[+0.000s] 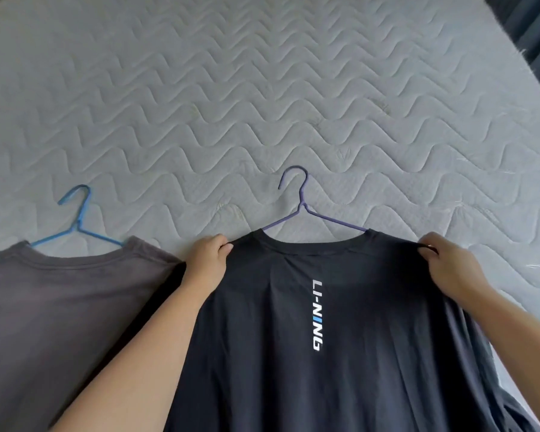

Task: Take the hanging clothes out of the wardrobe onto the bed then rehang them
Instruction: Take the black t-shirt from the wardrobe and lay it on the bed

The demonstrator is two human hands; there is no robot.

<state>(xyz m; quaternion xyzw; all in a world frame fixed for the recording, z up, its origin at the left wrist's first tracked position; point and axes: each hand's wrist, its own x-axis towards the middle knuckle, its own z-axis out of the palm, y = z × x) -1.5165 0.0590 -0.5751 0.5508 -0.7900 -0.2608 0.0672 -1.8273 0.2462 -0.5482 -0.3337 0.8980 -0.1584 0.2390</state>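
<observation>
Now, grip: left hand (207,260) and right hand (446,266) each pinch the black shirt (356,338) at a shoulder.
Axis: hanger (301,208) crosswise between them.

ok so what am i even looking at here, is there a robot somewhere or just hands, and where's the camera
No robot here: these are a person's two bare hands. There is a single picture, taken by a wide-angle camera worn on the person's head, looking forward and down, so the arms reach in from the bottom edge.

The pale quilted surface is a bed. Two shirts lie on it, each on a hanger. On the left is a grey shirt on a blue hanger. In the middle is a black shirt with white lettering, on a purple hanger.

The left hand pinches one shoulder of the black shirt, and the right hand pinches the other. Nothing touches the grey shirt.
</observation>
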